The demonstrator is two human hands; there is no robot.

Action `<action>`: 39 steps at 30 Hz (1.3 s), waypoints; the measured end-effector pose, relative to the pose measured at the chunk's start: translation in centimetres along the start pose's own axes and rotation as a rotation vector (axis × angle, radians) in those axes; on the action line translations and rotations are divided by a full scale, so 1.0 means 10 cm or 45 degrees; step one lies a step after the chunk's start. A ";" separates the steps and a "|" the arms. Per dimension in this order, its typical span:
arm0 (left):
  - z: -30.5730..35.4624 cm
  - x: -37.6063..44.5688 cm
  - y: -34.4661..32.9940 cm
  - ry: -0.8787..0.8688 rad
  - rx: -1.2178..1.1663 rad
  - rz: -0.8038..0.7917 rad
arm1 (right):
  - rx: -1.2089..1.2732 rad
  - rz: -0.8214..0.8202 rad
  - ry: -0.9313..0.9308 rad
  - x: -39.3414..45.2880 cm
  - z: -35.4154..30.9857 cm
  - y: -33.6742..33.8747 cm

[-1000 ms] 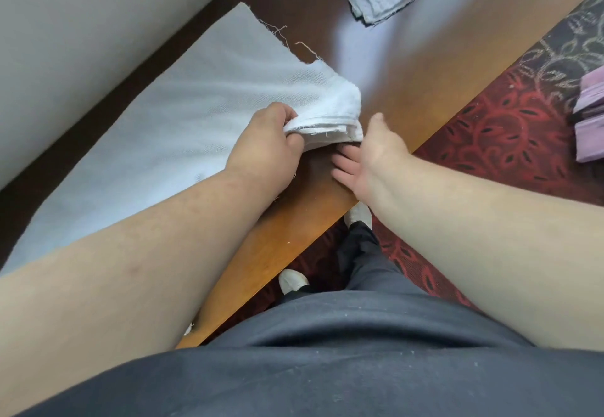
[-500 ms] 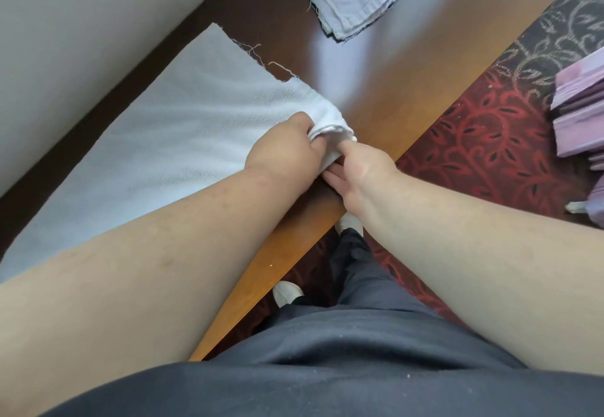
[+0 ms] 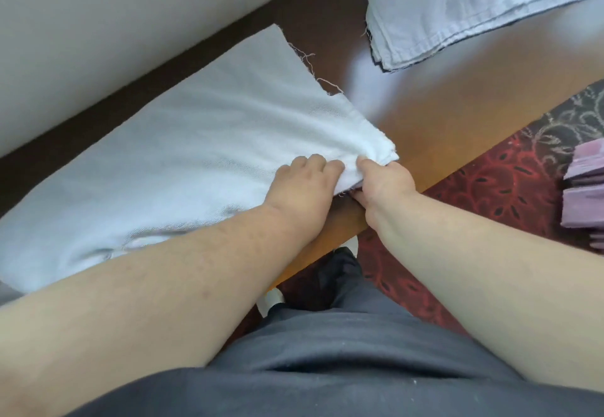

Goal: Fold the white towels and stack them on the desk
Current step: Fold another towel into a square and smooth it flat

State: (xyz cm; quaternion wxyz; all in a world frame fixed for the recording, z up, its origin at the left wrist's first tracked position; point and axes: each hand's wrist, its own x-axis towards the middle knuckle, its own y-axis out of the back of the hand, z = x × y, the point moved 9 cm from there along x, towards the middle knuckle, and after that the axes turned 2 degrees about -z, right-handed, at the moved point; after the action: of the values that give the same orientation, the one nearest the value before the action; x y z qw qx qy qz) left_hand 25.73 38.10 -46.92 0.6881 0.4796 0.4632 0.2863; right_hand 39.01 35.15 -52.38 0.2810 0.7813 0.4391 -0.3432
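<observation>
While left hand (image 3: 302, 187) and right hand (image 3: 384, 184) both grip one white towel (image 3: 183, 161), one folded stack (image 3: 457, 7) lies apart on desk (image 3: 457, 115).

— Where are the arms?

— Both forearms are bare and reach forward from the bottom corners, converging toward the middle.

— And the left hand (image 3: 302, 187)?

— Back up, knuckles raised, fingers (image 3: 318, 163) curled down into the white towel (image 3: 183, 161), gripping a bunched fold near its corner.

— The right hand (image 3: 385, 184)?

— Just beside the left, almost touching it. Its thumb lies on top of the towel's corner and the other fingers tuck underneath, so it pinches the cloth. The wrist sits over the near edge of the desk (image 3: 457, 109).

— Are the hands level?

— Roughly; the right sits slightly further forward.
</observation>
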 end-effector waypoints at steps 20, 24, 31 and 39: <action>-1.72 -2.48 -0.69 0.407 -0.107 0.304 | -0.862 0.051 1.270 -1.74 -0.20 -1.37; -1.80 -2.86 -0.74 0.353 -0.193 0.408 | -1.437 -0.906 1.471 -2.56 0.84 -2.51; -3.10 -3.80 -0.94 1.354 -1.236 0.936 | -2.203 -0.838 1.563 -2.69 1.47 -2.97; -3.72 -3.40 -1.27 1.518 -1.738 0.626 | -2.467 -0.661 1.609 -2.72 1.67 -3.19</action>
State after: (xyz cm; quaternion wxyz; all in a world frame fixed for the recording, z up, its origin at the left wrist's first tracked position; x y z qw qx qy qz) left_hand -22.71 19.49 -50.48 0.3899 -0.1691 0.3569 0.8319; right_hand -4.18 24.00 -45.62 0.4109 0.1616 0.7223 0.5323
